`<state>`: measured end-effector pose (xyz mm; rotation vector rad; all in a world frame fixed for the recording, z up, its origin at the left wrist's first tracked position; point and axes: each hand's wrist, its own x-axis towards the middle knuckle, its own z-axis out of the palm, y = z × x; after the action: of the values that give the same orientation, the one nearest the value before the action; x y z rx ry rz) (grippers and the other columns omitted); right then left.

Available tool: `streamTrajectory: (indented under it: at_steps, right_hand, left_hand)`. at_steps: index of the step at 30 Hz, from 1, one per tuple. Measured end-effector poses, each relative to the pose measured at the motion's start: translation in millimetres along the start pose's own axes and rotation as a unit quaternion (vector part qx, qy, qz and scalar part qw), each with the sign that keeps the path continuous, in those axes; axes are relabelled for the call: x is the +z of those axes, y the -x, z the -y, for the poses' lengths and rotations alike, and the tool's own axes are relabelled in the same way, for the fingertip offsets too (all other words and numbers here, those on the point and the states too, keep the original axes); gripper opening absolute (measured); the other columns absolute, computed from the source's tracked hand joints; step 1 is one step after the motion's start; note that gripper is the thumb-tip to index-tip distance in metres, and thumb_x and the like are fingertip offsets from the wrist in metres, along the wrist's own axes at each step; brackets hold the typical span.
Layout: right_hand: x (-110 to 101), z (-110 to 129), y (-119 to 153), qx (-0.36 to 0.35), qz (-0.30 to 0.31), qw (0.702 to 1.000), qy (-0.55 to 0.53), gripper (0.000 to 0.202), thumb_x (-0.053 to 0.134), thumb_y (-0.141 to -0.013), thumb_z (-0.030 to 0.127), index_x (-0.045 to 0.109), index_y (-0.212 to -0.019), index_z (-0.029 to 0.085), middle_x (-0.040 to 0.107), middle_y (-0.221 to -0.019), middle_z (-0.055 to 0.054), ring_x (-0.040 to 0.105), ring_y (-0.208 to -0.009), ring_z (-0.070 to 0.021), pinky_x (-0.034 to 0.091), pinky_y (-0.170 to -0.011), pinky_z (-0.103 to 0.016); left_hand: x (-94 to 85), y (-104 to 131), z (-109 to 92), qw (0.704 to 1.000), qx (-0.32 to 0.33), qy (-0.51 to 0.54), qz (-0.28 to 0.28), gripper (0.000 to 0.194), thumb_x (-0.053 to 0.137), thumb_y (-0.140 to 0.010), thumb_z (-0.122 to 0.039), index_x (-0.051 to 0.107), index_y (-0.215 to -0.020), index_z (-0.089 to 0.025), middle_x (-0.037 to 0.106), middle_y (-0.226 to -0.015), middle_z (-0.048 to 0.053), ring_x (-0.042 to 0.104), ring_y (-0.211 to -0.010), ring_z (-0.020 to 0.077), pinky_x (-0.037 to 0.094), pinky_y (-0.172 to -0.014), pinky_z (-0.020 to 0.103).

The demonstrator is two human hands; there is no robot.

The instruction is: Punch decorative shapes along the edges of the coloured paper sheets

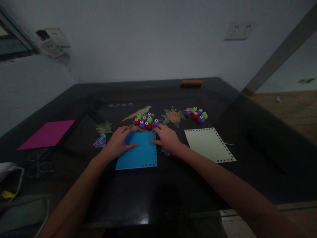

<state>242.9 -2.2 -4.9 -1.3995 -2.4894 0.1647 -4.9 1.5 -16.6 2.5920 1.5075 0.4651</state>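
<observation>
A blue sheet (141,150) lies on the dark table, with small dark dots along its top and right edges and part of its bottom edge. My left hand (119,141) rests at its upper left side, thumb stretched over the surface and apart from the fingers. On the other side, my right hand (167,136) touches the upper right corner, its thumb also spread from the fingers. Just beyond the fingertips sits a cluster of small red, green and purple pieces (146,121) with eye-like tops. Tiny pink and blue bits (100,141) lie left of my left hand; more bits (166,152) lie partly under my right.
A pale sheet (209,145) with dotted edges lies at right, below another group of eye-topped pieces (196,115). A magenta sheet (48,135) is at left, near a clear frame-like object (39,164). An orange-brown stick (192,82) lies at the back by the wall.
</observation>
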Motion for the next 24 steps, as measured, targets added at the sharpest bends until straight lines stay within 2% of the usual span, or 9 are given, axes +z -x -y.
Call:
streamTrajectory:
  at_steps: [10,19,24]
  right_hand:
    - [1.7,-0.2,0.3,0.003,-0.008,1.000,-0.012,0.057,0.070,-0.072,0.044,0.053,-0.117,0.014,0.057,-0.113,-0.014,0.055,-0.103,-0.0287,0.047,-0.079,-0.039]
    - [2.6,3.1,1.8,0.005,-0.014,1.000,-0.016,0.055,0.070,-0.073,0.040,0.050,-0.118,0.017,0.057,-0.111,-0.012,0.056,-0.101,-0.0279,0.049,-0.074,-0.037]
    - [1.7,4.9,3.3,0.002,-0.021,0.999,-0.029,0.053,0.072,-0.072,0.036,0.049,-0.116,0.018,0.056,-0.112,-0.011,0.056,-0.100,-0.0265,0.049,-0.073,-0.035]
  left_hand:
    - [-2.0,-1.7,1.7,1.000,-0.009,0.010,-0.007,0.043,0.067,-0.072,-0.040,0.054,-0.106,-0.018,0.058,-0.105,0.008,0.052,-0.100,0.0276,0.042,-0.086,0.041]
    - [-2.5,-1.4,2.6,1.000,-0.020,0.004,0.000,0.041,0.065,-0.073,-0.041,0.053,-0.105,-0.018,0.058,-0.105,0.008,0.053,-0.099,0.0273,0.042,-0.085,0.041]
    - [-3.5,-1.2,1.6,0.999,-0.026,0.017,0.005,0.047,0.063,-0.074,-0.045,0.051,-0.112,-0.019,0.058,-0.109,0.009,0.053,-0.103,0.0288,0.042,-0.088,0.043]
